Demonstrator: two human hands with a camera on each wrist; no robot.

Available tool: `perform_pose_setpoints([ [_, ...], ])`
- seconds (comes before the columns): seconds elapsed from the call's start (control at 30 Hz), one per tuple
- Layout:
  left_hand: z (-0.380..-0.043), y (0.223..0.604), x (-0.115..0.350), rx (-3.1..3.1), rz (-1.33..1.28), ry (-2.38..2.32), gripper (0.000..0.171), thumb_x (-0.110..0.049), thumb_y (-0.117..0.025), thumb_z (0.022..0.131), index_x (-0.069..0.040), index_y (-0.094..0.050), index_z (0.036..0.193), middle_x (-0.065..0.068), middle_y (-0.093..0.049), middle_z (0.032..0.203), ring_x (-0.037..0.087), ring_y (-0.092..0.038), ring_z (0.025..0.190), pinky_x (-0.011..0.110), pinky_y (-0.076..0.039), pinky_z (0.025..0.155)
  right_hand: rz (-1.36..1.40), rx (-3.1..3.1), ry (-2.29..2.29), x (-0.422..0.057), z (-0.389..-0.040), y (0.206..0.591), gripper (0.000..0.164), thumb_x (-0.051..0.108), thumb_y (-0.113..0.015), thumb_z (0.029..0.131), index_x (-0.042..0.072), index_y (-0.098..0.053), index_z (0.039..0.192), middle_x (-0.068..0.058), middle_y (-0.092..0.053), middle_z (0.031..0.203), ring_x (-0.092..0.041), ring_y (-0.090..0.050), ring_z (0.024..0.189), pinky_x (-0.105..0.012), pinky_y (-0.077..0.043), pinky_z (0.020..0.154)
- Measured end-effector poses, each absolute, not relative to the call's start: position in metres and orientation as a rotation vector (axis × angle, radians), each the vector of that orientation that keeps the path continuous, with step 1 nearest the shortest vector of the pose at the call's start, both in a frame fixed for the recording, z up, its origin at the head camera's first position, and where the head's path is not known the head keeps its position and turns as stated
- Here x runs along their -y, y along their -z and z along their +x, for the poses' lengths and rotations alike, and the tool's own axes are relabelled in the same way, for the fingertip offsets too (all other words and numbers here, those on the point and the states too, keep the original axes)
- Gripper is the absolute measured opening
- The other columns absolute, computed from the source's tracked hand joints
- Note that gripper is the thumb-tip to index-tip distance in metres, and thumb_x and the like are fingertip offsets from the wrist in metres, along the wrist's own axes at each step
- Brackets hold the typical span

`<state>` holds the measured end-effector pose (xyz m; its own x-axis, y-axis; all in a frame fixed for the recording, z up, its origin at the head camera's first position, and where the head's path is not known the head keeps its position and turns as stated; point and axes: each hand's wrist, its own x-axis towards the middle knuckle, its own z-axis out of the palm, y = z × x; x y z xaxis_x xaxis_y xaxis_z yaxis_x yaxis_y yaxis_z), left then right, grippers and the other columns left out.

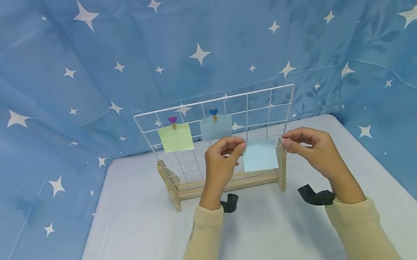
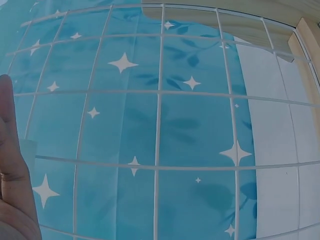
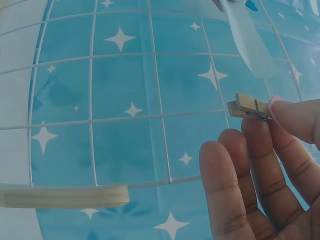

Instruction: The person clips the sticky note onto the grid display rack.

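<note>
A small light-blue sheet of paper (image 1: 260,155) hangs before the right part of the white wire grid (image 1: 247,109). My left hand (image 1: 221,163) pinches the sheet at its upper left corner. Between the thumb and fingers of my right hand (image 1: 316,151) is a small wooden clothespin (image 3: 248,106), its free end pointing at the sheet's edge and apart from it. Only the side of the left hand (image 2: 15,185) shows in the left wrist view, with a sliver of paper (image 2: 28,152) behind it.
A green sheet (image 1: 176,138) hangs on the grid from a clothespin with a purple heart (image 1: 173,119). Beside it a blue sheet (image 1: 216,127) hangs from one with a blue heart (image 1: 214,112). Wooden feet (image 1: 170,187) hold the grid on a white table (image 1: 136,245), before a starry blue curtain (image 1: 218,27).
</note>
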<state>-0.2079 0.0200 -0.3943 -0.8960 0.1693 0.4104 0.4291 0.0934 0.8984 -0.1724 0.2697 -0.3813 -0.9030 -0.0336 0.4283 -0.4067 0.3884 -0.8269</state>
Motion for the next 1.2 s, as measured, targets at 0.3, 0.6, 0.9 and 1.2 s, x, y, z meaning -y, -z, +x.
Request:
perform_pose_setpoints([
  [0.3,-0.214,0.389,-0.020,2.153,-0.622,1.877,0.017,-0.027,-0.072,0.094,-0.013,-0.074,0.103,0.000,-0.070,0.090,0.014,-0.064,0.077,0.031,-0.058,0.058,0.364,2.327,-1.479,-0.270,-0.174,0.377,0.017,0.008,-0.069,0.094,0.000,-0.072,0.109,0.005,-0.072,0.095,-0.006,-0.066,0.085,-0.016,-0.051,0.079],
  [0.6,-0.220,0.384,-0.020,2.119,-0.625,1.888,0.013,-0.023,-0.072,0.094,-0.012,-0.075,0.101,0.002,-0.072,0.091,0.015,-0.064,0.075,0.030,-0.058,0.057,0.354,2.344,-1.457,-0.270,-0.175,0.373,0.018,0.011,-0.070,0.094,0.000,-0.072,0.109,-0.004,-0.073,0.096,-0.007,-0.066,0.084,-0.017,-0.051,0.077],
  [0.9,-0.226,0.383,-0.019,2.109,-0.603,1.887,0.014,-0.023,-0.072,0.094,-0.012,-0.075,0.101,0.002,-0.072,0.093,0.015,-0.064,0.077,0.030,-0.058,0.058,0.340,2.358,-1.426,-0.272,-0.178,0.370,0.019,0.012,-0.069,0.095,-0.001,-0.071,0.109,0.005,-0.072,0.096,-0.006,-0.067,0.084,-0.016,-0.051,0.077],
  [1.2,-0.233,0.378,-0.021,2.082,-0.598,1.892,0.017,-0.025,-0.073,0.093,-0.010,-0.074,0.102,0.002,-0.072,0.093,0.015,-0.066,0.079,0.031,-0.059,0.059,0.361,2.338,-1.456,-0.271,-0.181,0.364,0.018,0.010,-0.069,0.095,-0.002,-0.070,0.109,0.008,-0.069,0.099,-0.007,-0.064,0.091,-0.014,-0.052,0.079],
])
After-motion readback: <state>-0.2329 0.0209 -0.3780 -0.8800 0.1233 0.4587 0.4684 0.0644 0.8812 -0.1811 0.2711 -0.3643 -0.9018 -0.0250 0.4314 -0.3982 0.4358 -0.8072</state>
